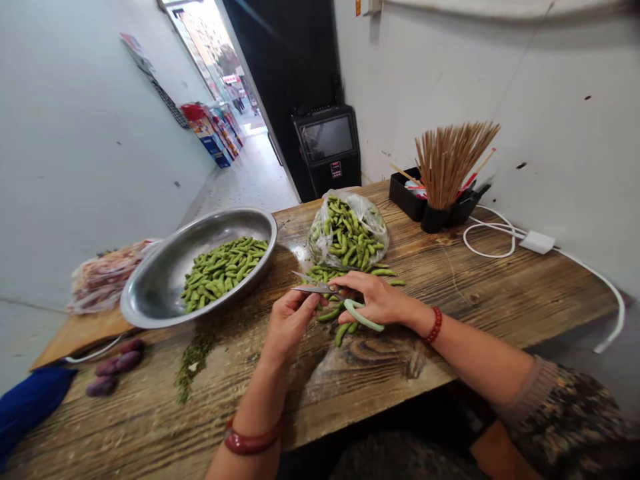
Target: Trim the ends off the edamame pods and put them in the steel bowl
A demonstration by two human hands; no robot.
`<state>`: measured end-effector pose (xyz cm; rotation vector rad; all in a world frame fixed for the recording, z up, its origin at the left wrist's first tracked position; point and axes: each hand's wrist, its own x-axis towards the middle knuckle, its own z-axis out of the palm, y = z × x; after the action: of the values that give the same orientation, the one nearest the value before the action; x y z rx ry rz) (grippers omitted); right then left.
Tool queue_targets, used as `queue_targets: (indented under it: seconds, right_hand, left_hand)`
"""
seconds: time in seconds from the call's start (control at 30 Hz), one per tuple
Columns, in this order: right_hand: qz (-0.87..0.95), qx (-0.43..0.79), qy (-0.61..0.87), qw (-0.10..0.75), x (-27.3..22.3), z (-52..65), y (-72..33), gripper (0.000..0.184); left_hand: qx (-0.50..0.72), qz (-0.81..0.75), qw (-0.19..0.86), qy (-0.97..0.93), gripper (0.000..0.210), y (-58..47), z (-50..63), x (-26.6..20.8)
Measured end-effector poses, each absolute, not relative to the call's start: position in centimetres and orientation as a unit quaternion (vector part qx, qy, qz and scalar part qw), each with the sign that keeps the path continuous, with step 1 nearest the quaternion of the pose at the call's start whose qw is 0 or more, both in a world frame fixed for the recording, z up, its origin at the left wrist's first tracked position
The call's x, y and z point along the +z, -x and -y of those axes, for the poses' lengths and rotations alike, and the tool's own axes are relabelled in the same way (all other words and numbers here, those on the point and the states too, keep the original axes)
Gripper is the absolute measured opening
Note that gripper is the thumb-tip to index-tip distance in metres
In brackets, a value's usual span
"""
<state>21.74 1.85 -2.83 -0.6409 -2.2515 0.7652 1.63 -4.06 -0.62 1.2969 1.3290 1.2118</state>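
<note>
My right hand [373,297] grips scissors [361,316] with pale green handles, their blades parted and pointing left. Close to the blades is my left hand [293,320], thumb and fingers pinched together; whatever they hold is too hidden to name. Loose green soybean pods [341,332] lie on the wooden table under and behind my hands. Just beyond, a clear plastic bag [377,230] stands open, full of more pods. At the left, a wide metal basin [160,280] contains a heap of pods [225,270].
Small green trimmings [193,360] and several purple fruits [117,363] lie front left, near a bagged pinkish item [107,277] on a wooden board [83,337]. Wooden skewers [447,163] stand back right, beside a black box [407,197] and a white cable [493,250].
</note>
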Motion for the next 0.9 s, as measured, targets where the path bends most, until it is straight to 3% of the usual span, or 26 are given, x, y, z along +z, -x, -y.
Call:
queue_targets:
  seconds: [0.4,0.5,0.7,0.9]
  right_hand:
    - [0.856,0.307,0.258,0.327,-3.36,-2.49,-21.74,0.050]
    - [0.831,0.337,0.282,0.343,-3.36,-2.50,-21.65,0.046]
    - [0.820,0.319,0.314,0.355,-3.17,-2.52,-21.76,0.057]
    - [0.861,0.256,0.286,0.334,-3.04,-2.00,-21.88,0.064]
  left_hand:
    - [0.478,-0.571,0.374,-0.553,0.017,-1.32,3.79,-0.69]
    - [0.515,-0.554,0.416,-0.505,0.015,-1.37,3.69,-0.78]
    - [0.606,-0.468,0.544,-0.343,0.024,-1.11,3.48,-0.30]
    - [0.638,-0.430,0.569,-0.292,0.027,-0.74,3.23,-0.16]
